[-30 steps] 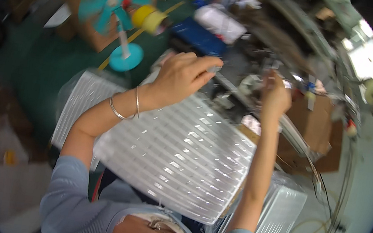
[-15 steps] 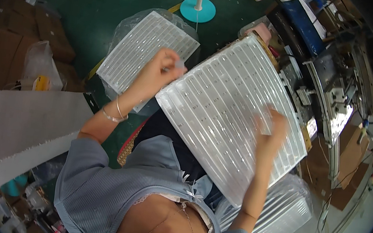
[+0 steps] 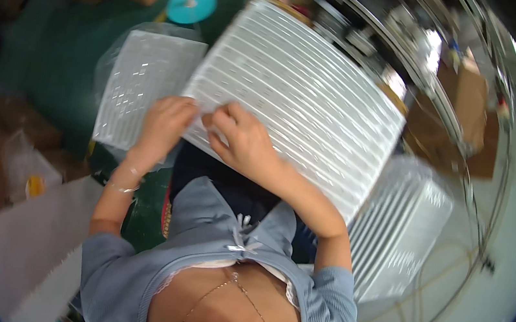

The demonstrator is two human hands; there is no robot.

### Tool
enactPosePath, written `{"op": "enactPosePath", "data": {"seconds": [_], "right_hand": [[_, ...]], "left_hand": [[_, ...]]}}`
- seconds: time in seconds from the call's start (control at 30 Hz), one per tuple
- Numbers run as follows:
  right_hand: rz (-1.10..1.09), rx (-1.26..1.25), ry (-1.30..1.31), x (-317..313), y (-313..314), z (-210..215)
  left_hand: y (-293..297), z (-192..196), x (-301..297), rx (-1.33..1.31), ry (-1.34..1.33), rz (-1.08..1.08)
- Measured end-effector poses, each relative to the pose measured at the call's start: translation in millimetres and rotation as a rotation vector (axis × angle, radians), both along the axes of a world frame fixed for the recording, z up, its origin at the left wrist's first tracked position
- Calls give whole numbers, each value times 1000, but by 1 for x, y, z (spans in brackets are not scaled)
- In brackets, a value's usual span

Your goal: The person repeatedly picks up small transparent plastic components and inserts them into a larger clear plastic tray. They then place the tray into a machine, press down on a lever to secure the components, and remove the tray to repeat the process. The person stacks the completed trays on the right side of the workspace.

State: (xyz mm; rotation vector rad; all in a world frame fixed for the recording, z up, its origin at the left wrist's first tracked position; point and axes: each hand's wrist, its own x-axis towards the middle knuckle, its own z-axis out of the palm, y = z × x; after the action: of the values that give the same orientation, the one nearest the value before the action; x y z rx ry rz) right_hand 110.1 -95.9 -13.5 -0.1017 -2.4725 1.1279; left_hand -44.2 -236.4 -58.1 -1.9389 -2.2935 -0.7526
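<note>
A large white ribbed tray (image 3: 305, 95) with long parallel channels and small dark marks lies slanted across my lap. At its left corner my left hand (image 3: 168, 124) is closed, fingertips pinched together; whatever is in them is too blurred to name. My right hand (image 3: 243, 138) hovers over the tray's near-left part, thumb and fingers curled in a pinch close to the left fingertips. Anything between those fingers is too small to make out. A second white ribbed tray (image 3: 140, 87), in clear plastic film, sits lower on the left, just past my left hand.
Clear-wrapped ribbed trays (image 3: 398, 231) stand at my right side. Machinery with metal rails (image 3: 410, 47) runs along the far right, beside a brown carton (image 3: 453, 115). A turquoise round stand base (image 3: 191, 5) is on the green floor ahead. Cartons (image 3: 7, 134) and a pale panel (image 3: 27, 228) are at left.
My right hand has moved left from the tray's right side to beside my left hand. My left hand has come down to the tray's corner. The whole view has turned.
</note>
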Motion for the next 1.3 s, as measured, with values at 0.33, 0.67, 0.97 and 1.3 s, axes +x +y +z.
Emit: {"op": "enactPosePath", "data": {"seconds": [0.33, 0.67, 0.97, 1.3], "right_hand": [[-954, -86, 490, 170, 164, 120], [-914, -335, 229, 177, 188, 53], [-876, -251, 336, 133, 236, 59], [-937, 639, 303, 50, 289, 105]], "left_hand": [[-3, 23, 10, -196, -387, 41], [51, 64, -12, -25, -361, 149], [332, 122, 41, 591, 24, -143], [367, 140, 36, 733, 78, -214]]}}
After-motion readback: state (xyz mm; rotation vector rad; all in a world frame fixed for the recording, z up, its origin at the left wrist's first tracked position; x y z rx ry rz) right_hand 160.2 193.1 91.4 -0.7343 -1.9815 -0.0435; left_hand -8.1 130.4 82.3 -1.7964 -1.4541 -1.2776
